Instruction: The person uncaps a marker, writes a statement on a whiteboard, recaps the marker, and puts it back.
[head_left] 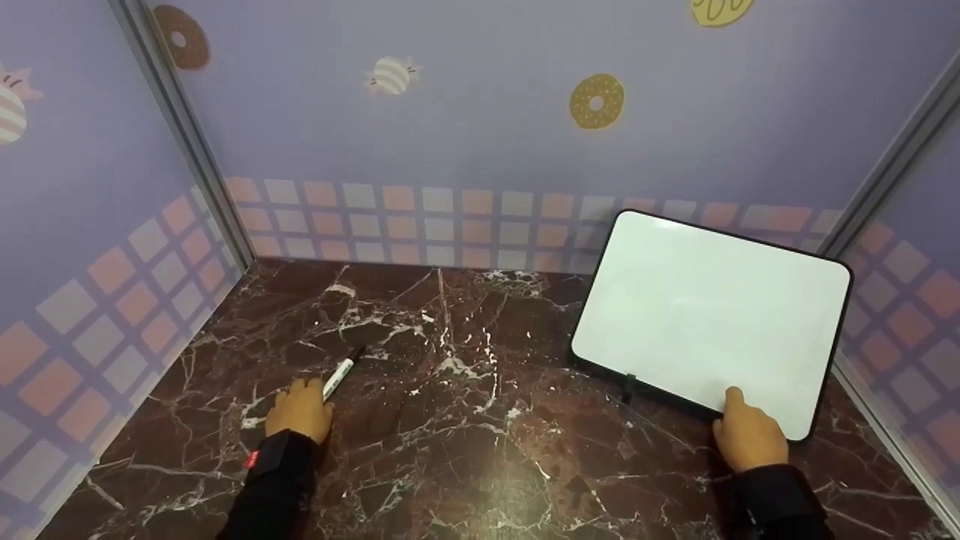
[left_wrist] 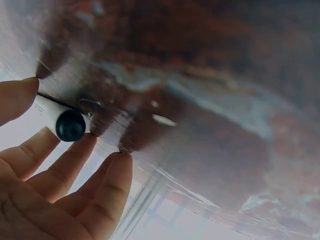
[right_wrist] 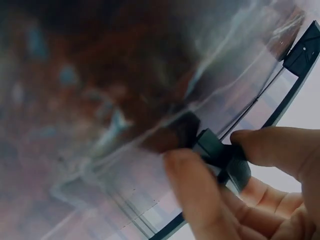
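A whiteboard with a black frame leans back at the right, tilted. At its lower edge my right hand grips it, the thumb laid over the white front. In the right wrist view the right hand has thumb and fingers around a dark foot on the frame. A white marker with a dark cap lies on the tabletop at the left. My left hand holds its near end. The left wrist view shows the marker's dark end between thumb and fingers, other fingertips touching the table.
The dark red marble tabletop has white veins. Purple walls with printed sweets and a checked band close it in at the back and both sides. Another dark foot sticks out from the whiteboard's lower edge.
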